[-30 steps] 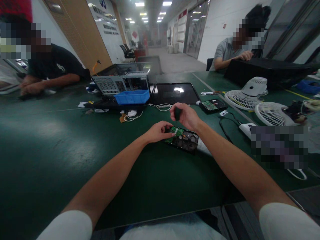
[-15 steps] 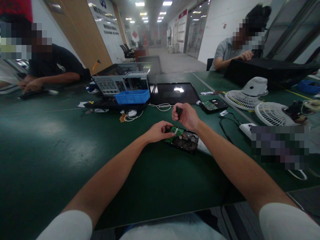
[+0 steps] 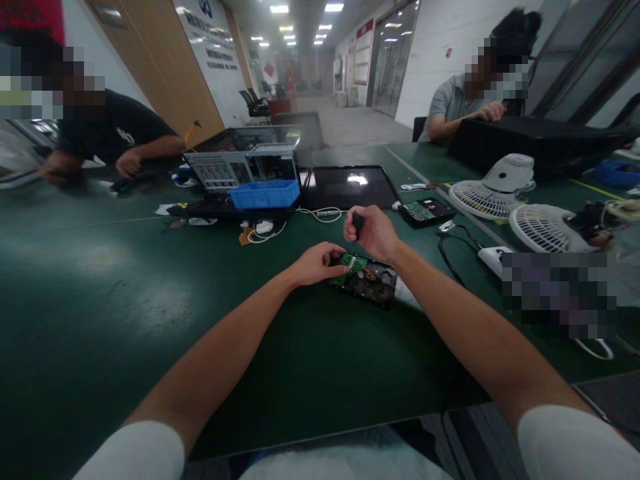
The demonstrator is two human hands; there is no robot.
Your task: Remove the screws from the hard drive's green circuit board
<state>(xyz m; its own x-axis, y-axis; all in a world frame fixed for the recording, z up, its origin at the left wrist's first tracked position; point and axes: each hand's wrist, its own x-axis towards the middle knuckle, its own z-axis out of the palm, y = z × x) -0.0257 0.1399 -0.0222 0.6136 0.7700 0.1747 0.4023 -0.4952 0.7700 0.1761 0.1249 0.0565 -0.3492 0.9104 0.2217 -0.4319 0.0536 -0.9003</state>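
Note:
A hard drive (image 3: 369,282) lies circuit-board side up on the green table (image 3: 125,293), just in front of me. My left hand (image 3: 317,262) is closed on its near-left corner, fingers pinched at the green board. My right hand (image 3: 374,233) is wrapped round the dark handle of a screwdriver (image 3: 357,225), held upright over the drive's far edge. The tool's tip is hidden behind my fingers.
Behind the drive stand an open computer case (image 3: 245,163), a blue bin (image 3: 265,194), a dark side panel (image 3: 350,187) and a second drive (image 3: 425,211). Two white fans (image 3: 500,190) and cables lie at the right. Two other people work at the far left and far right.
My right hand turned slightly on the screwdriver handle and dropped a little. The person at the far left moved a hand rightward along the table.

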